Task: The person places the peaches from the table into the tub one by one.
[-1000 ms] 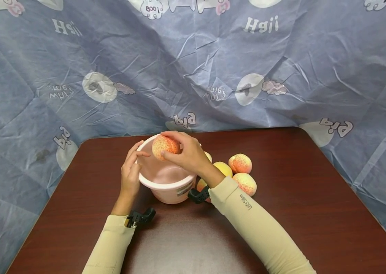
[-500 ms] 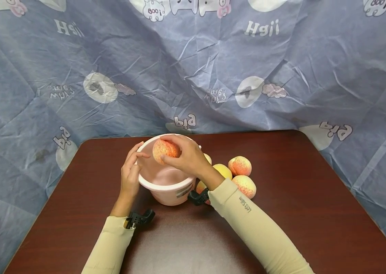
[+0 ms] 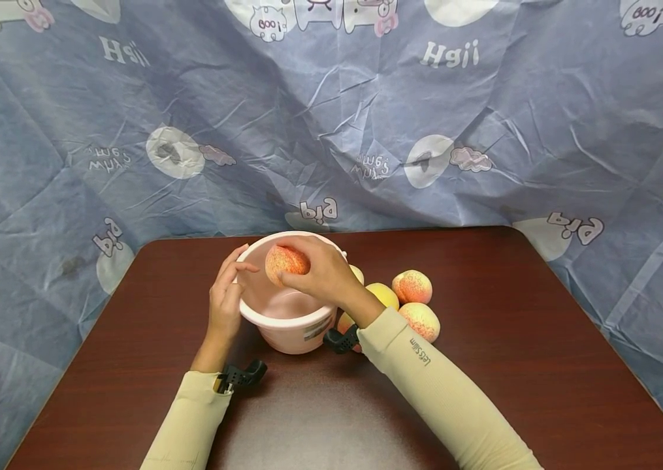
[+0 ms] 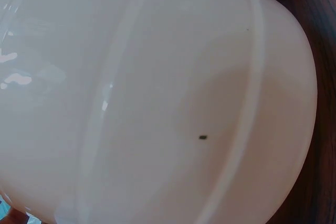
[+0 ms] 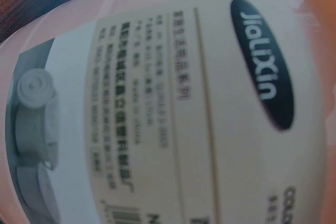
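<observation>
A pale pink plastic basin [image 3: 290,324] stands on the table, tilted nowhere visibly. My left hand [image 3: 226,294] holds its left rim, with one digit reaching over the inside. My right hand [image 3: 328,271] grips a red-speckled peach [image 3: 284,262] inside the basin's mouth, below the far rim. The basin's smooth outer wall [image 4: 157,98] fills the left wrist view. Its printed label [image 5: 152,114] fills the right wrist view, where the peach is out of sight.
Right of the basin, several peaches cluster on the dark wood table [image 3: 513,365], among them a yellow peach [image 3: 383,295], a red-blushed peach [image 3: 412,286] and a pale peach [image 3: 420,322]. My right forearm partly covers them. A blue printed cloth [image 3: 284,117] hangs behind the table.
My right hand has lowered the peach slightly, deeper into the basin's mouth. The left hand keeps its place at the rim, and the head view has shifted a little.
</observation>
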A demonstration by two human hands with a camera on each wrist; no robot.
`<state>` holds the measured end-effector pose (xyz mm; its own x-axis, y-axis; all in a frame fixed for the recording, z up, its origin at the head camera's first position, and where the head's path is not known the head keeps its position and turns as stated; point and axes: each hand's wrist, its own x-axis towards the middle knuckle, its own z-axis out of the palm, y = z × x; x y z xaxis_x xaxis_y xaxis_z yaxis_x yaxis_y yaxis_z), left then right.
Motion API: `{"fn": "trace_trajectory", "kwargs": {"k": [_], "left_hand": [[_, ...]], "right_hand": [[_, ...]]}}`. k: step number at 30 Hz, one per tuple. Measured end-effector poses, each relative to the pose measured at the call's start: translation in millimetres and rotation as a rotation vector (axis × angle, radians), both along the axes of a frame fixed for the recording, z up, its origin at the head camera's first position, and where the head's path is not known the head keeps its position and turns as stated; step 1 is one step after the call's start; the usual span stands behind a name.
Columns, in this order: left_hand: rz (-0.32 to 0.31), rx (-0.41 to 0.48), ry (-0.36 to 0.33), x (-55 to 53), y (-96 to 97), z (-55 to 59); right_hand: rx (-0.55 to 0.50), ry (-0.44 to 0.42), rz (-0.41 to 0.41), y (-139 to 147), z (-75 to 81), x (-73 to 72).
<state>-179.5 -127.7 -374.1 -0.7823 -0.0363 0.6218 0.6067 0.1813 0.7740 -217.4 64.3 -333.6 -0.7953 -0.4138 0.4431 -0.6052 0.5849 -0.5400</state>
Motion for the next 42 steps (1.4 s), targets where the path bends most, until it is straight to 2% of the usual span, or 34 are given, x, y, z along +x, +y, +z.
{"fn": "trace_trajectory", "kwargs": {"k": [16, 22, 24, 30, 32, 39, 42], "left_hand": [[0.013, -0.010, -0.009, 2.8, 0.0, 2.0], [0.007, -0.005, -0.004, 0.6, -0.2, 2.0], [0.004, -0.003, -0.007, -2.1, -1.8, -2.5], [-0.002, 0.012, -0.005, -18.5, -9.0, -27.7], [0.004, 0.013, 0.000, -21.0, -9.5, -31.7], [-0.017, 0.020, 0.009, -20.7, -8.7, -35.1], [-0.007, 0.016, 0.019, -20.8, -9.0, -34.2]], "right_hand": [[0.080, 0.055, 0.011, -2.6, -0.7, -0.2], [0.094, 0.061, 0.005, -2.5, 0.2, -0.1], [0.098, 0.060, 0.006, -2.4, -0.2, 0.3], [0.115, 0.053, -0.006, -2.0, -1.9, 2.1], [0.120, 0.055, -0.008, -1.8, -1.9, 2.2], [0.138, 0.016, -0.024, -0.1, -1.3, 5.3], [0.138, 0.019, -0.020, -0.5, -0.2, 5.5]]}}
